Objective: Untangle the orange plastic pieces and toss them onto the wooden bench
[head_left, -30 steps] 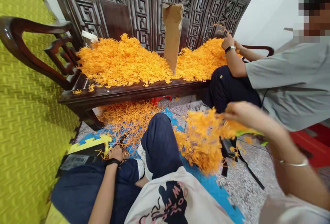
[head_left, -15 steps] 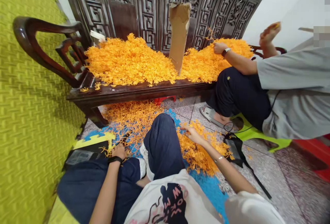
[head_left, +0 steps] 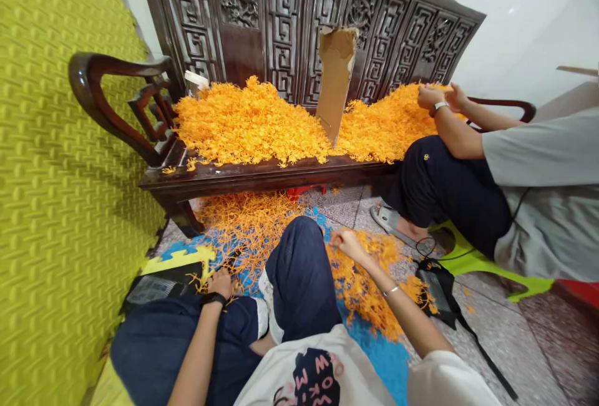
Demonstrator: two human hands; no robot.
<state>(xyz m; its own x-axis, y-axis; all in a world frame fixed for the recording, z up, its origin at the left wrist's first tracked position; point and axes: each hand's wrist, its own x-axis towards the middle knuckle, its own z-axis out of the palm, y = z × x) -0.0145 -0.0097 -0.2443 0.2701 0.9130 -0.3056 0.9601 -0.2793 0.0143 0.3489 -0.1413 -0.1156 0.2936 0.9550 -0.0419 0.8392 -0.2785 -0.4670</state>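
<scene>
My left hand (head_left: 219, 283) lies low by my left knee, its fingers curled, with orange plastic strands (head_left: 196, 281) poking out beside them. Farther right, my right hand (head_left: 347, 242) hovers at the near pile of orange plastic pieces (head_left: 369, 281), just past my raised knee. Its fingers are bent together; anything between them is too small to make out. The pieces are thin and branched. A tangle of thin orange strips (head_left: 253, 219) covers the blue foam mat (head_left: 379, 356) in front of me.
A dark carved wooden bench (head_left: 262, 175) bears two orange heaps (head_left: 253, 122), parted by an upright cardboard piece (head_left: 336, 82). At right a co-worker in a grey shirt (head_left: 543, 150) sits on a green stool (head_left: 496, 269), both hands at the heap. A black strapped bag (head_left: 437, 287) lies on the floor.
My right hand's fingers have gone from stretched out to bent together. The co-worker's hands have come together over the far heap. The view has shifted slightly.
</scene>
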